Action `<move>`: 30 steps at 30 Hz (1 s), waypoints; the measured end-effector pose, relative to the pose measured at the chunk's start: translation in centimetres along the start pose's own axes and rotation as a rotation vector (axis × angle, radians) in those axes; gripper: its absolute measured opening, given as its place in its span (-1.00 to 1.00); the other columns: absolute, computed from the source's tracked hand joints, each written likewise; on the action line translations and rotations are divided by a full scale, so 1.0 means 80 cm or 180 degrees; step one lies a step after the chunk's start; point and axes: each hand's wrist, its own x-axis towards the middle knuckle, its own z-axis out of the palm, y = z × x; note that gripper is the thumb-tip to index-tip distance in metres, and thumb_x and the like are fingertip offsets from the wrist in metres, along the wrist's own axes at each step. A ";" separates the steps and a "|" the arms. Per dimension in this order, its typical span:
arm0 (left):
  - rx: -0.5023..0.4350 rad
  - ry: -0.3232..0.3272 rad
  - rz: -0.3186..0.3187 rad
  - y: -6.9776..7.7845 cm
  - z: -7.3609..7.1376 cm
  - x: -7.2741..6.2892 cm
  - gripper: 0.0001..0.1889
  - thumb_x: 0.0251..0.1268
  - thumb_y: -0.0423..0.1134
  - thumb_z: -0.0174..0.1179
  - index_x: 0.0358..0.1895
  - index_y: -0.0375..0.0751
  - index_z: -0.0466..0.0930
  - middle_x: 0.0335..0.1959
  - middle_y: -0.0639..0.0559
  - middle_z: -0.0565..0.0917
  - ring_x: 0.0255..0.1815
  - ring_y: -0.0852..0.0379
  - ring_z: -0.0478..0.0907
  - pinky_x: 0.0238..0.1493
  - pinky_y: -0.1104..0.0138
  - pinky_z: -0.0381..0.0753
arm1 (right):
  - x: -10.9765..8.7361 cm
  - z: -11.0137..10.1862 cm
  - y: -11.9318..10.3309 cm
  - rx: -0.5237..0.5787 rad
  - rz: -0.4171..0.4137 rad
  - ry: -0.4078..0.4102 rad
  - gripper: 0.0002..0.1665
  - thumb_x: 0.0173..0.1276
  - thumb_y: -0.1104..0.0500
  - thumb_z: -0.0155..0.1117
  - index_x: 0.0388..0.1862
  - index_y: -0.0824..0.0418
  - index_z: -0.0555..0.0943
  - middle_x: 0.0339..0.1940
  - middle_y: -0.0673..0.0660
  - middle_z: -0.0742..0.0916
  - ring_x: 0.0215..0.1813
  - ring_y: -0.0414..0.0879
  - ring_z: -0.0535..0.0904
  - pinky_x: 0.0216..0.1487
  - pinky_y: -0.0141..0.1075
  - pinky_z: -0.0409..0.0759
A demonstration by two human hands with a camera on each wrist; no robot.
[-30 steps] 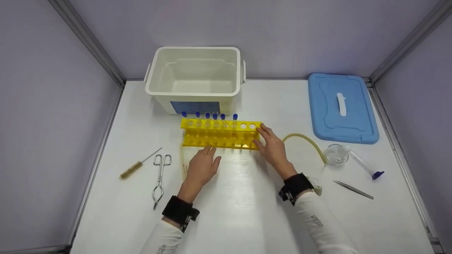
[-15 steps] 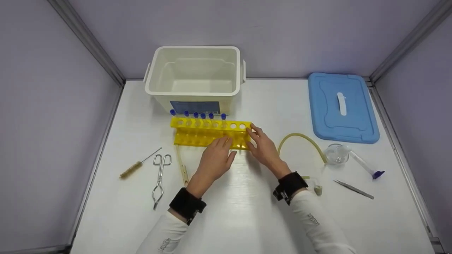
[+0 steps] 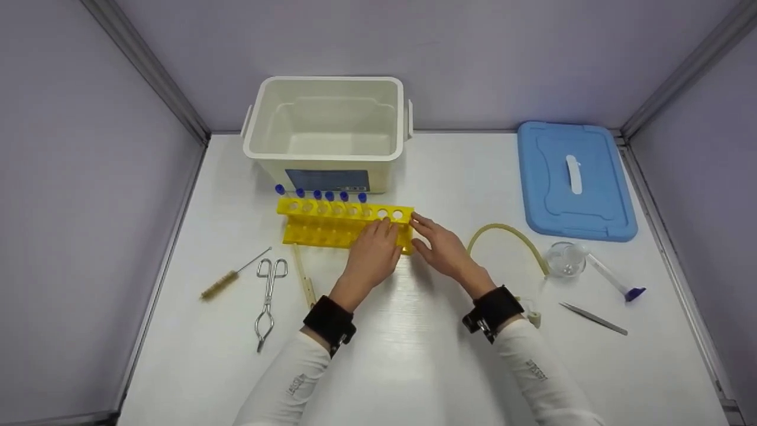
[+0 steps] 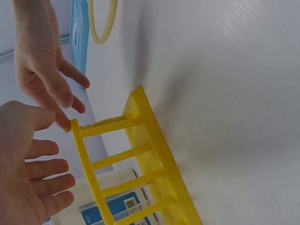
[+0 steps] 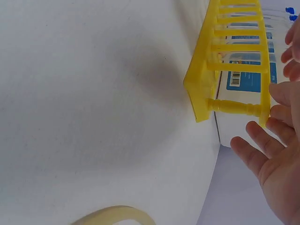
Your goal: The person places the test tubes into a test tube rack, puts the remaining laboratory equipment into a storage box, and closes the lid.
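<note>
A yellow test tube rack (image 3: 313, 235) stands in front of the white bin. Several clear test tubes with blue caps (image 3: 329, 196) fill its holes from the left; the two rightmost holes show no tube. My right hand (image 3: 443, 251) touches the rack's right end with its fingertips, and its fingers look fairly straight in the right wrist view. In front of the rack's right half is my left hand (image 3: 374, 254), close to my right. The left wrist view shows the left fingers (image 4: 51, 185) loosely extended with nothing held; whether they touch the rack I cannot tell.
Behind the rack is a white bin (image 3: 331, 158). On the left lie a tube brush (image 3: 222, 285), metal tongs (image 3: 267, 302) and a pale wooden clamp (image 3: 304, 278). To the right are yellow tubing (image 3: 514, 232), a glass dish (image 3: 565, 260), tweezers (image 3: 593, 318) and a blue lid (image 3: 573, 207).
The rack with its tubes has slid left, my right hand moving with its end. My left hand has shifted right along the rack's front, uncovering more of the wooden clamp.
</note>
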 end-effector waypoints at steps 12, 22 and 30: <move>0.0075 -0.0042 -0.0087 0.007 0.037 0.018 -0.36 0.48 -0.04 0.09 0.54 -0.11 0.18 0.57 -0.19 0.21 0.57 -0.16 0.19 0.51 0.01 0.32 | -0.010 -0.007 0.002 -0.0002 -0.0185 0.0552 -0.69 0.46 0.17 0.19 0.11 0.21 0.69 0.04 0.18 0.77 0.11 0.11 0.70 0.11 0.02 0.65; 0.0360 -0.0051 -0.0079 0.013 0.050 0.023 -0.36 0.44 -0.05 0.13 0.52 -0.05 0.21 0.55 -0.17 0.25 0.58 -0.18 0.16 0.58 0.02 0.19 | -0.012 -0.021 -0.005 -0.0101 -0.0314 0.0692 -0.72 0.45 0.19 0.21 0.07 0.19 0.70 0.01 0.15 0.78 0.08 0.07 0.71 0.09 -0.03 0.67; 0.0245 0.0011 -0.0006 0.000 0.052 0.026 -0.40 0.43 -0.11 0.15 0.49 -0.06 0.28 0.49 -0.17 0.34 0.56 -0.19 0.22 0.57 0.03 0.22 | -0.004 -0.035 -0.011 -0.0187 -0.0380 0.0725 -0.71 0.47 0.19 0.19 0.08 0.18 0.69 0.01 0.16 0.78 0.06 0.07 0.71 0.05 -0.05 0.68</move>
